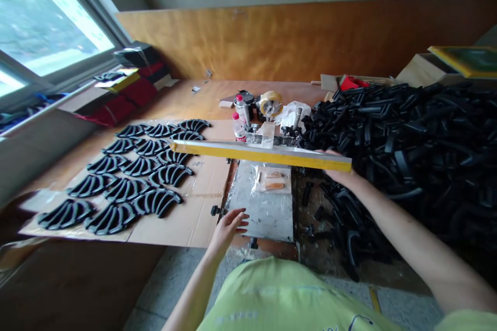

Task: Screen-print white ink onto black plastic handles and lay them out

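Observation:
A long frame with a yellow front edge and a silvery top [260,155], seen nearly edge-on, is raised above a grey metal plate [267,217]. My right hand [337,170] grips the frame near its right end; part of the fingers is hidden behind it. My left hand [233,223] hovers by the plate's front left corner, fingers apart and holding nothing. On the plate, under the frame, lies a small fixture with an orange-brown strip [274,185], covered in clear film or tape. A metal clamp bracket [272,139] stands behind the frame.
Rows of black fan-shaped parts [124,188] lie on cardboard [202,219] at left. A large heap of black plastic parts [411,139] fills the right. Behind the frame are red-capped bottles [237,126] and a tape roll [271,103]. Boxes [135,90] stand by the window.

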### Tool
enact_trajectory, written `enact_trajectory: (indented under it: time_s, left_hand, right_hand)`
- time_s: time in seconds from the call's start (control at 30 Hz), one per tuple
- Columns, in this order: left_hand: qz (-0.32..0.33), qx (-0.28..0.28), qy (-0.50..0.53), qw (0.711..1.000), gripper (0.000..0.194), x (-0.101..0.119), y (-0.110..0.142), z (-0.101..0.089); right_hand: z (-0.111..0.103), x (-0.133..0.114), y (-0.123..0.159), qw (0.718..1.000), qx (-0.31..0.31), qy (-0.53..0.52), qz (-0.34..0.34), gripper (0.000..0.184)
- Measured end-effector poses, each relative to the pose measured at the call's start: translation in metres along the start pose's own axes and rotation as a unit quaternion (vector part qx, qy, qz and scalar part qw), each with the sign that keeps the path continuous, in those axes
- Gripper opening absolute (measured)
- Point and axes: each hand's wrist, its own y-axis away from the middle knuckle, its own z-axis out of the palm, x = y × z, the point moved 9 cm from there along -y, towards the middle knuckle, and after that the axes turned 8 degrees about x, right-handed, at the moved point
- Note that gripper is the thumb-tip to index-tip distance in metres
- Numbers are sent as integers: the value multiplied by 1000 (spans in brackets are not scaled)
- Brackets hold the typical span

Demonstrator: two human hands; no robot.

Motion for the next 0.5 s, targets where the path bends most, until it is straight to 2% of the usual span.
enact_trajectory:
  time_s: [0.1, 0.17, 0.33, 0.5]
  left_hand:
    - [13, -8, 5, 1000, 59, 6, -3, 1]
    - [23, -23, 1, 999, 57, 13, -4, 6]
    - [40, -33, -8, 999, 55, 26, -6, 1]
    - [50, -24, -7, 998, 56, 29, -11, -17]
  right_hand:
    - [55, -67, 26, 998, -25, -48, -31, 32]
    - [78, -99, 32, 995, -26, -75, -63, 31]
    - [100, -146, 22, 990, -21, -65, -119, 34]
    - [113, -165, 18, 990, -58, -38, -126, 41]
